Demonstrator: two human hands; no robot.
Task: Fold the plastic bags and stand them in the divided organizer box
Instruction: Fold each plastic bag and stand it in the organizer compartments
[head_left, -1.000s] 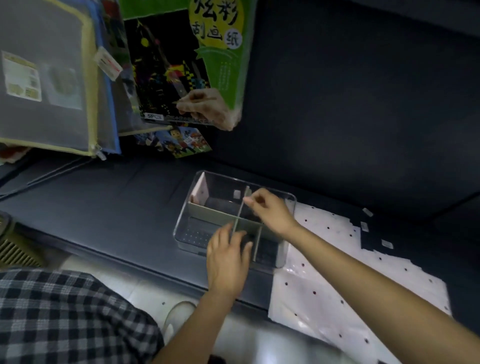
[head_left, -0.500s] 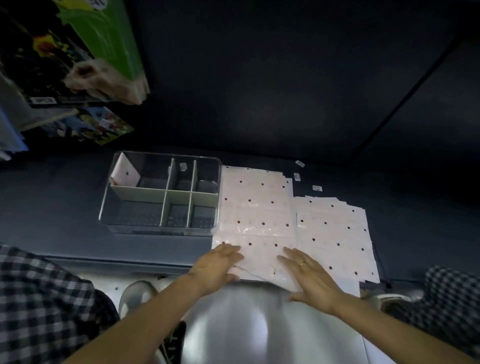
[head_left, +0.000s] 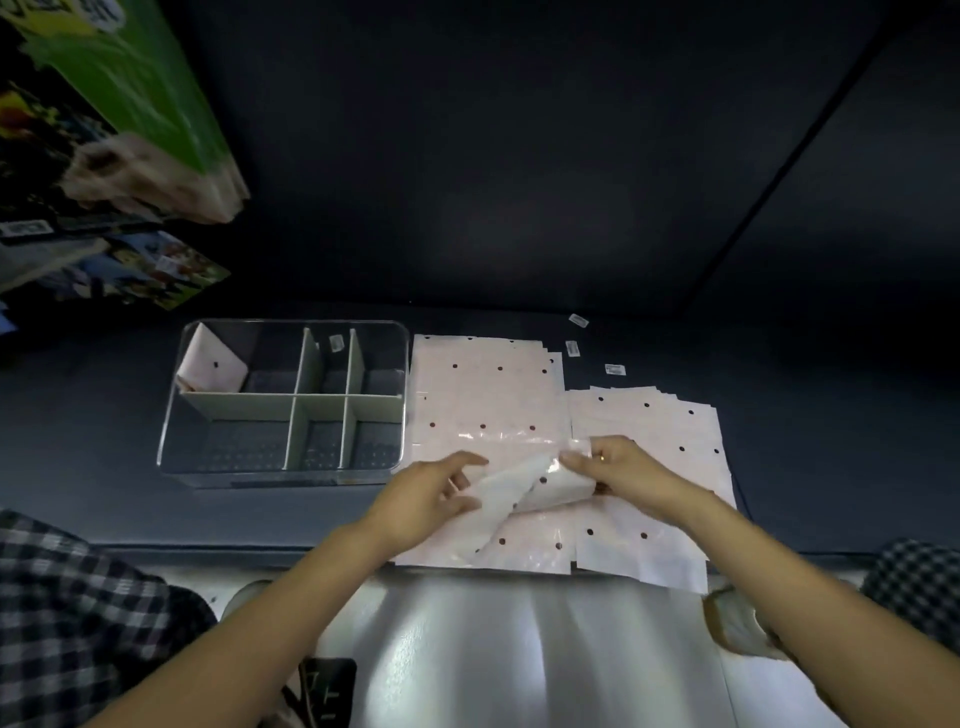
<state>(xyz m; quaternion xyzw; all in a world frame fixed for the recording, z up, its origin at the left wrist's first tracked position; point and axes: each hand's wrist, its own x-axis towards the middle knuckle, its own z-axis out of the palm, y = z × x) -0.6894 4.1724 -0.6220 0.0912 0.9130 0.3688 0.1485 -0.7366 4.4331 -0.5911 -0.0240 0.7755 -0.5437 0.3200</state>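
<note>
Both hands grasp the top plastic bag (head_left: 524, 480): left hand (head_left: 431, 499) pinches its near edge, right hand (head_left: 618, 467) its raised corner, likely to start a fold. At ten o'clock, the divided organizer box (head_left: 283, 473) holds one folded bag (head_left: 213, 366) standing far-left.

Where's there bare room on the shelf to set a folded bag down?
Bare shelf lies behind the organizer box and the bag stacks, and left of the box. It is crowded in front: both hands, left and right, work a bag there.
</note>
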